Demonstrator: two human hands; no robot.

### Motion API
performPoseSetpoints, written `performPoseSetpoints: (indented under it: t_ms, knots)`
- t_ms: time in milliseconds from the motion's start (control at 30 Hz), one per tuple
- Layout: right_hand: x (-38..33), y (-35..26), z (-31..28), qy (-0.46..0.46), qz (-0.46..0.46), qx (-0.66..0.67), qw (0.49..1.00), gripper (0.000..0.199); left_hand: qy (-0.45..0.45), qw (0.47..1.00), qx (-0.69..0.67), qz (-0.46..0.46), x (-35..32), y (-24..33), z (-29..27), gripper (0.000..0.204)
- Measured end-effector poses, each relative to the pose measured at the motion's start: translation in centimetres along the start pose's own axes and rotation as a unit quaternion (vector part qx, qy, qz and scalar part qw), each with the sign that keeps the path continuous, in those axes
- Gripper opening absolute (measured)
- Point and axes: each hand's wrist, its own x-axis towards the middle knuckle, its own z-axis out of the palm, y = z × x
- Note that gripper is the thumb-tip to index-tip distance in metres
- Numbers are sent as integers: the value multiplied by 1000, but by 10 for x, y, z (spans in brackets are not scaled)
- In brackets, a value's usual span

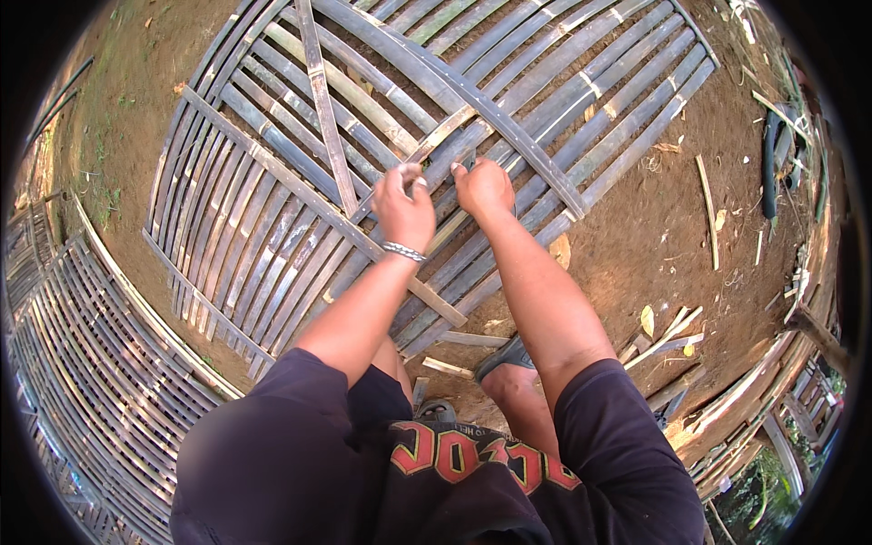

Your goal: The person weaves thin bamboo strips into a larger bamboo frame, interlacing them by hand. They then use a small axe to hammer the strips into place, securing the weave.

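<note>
A large slatted bamboo panel [581, 100] lies across the ground in front of me, its strips held by crosspieces. My left hand [404, 211], with a braided bracelet at the wrist, is over the panel's middle; its fingers are curled and smeared by motion, so what they hold cannot be told. Close on its right, my right hand [486, 189] is closed, thumb forward, around something mostly hidden. A dark piece shows just ahead of that thumb. Beyond both hands lies a short, pale-edged bamboo piece [442, 133] set across the slats.
Another slatted bamboo panel [100, 336] lies at lower left. On the brown dirt [663, 218] to the right are a thin bamboo stick [708, 213], offcuts [668, 334] and dry leaves. Long bamboo pieces [745, 409] lie along the right side. My feet are close to the panel's near edge.
</note>
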Motion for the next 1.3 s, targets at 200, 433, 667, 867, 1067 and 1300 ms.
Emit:
performPoseSetpoints:
  t_ms: [200,433,667,867,1067,1300]
  knots:
    - [2,-7,-5,-23,-84,-79,993,37,-139,961,207,118,55,-29,-29,42]
    - [6,3,-11,-26,-102,-76,992,34,-140,949,246,141,50,-29,-18,38]
    - [6,9,-16,-17,-115,-62,991,31,-163,949,247,109,46,-25,-16,40]
    - [6,12,-16,-12,-107,-42,993,31,-177,947,250,99,47,-21,-18,41]
    - [10,20,-10,7,-120,-38,992,31,-187,944,249,106,49,-21,-19,42]
    - [4,29,-10,31,-129,-4,991,32,-144,946,254,144,43,-32,-11,40]
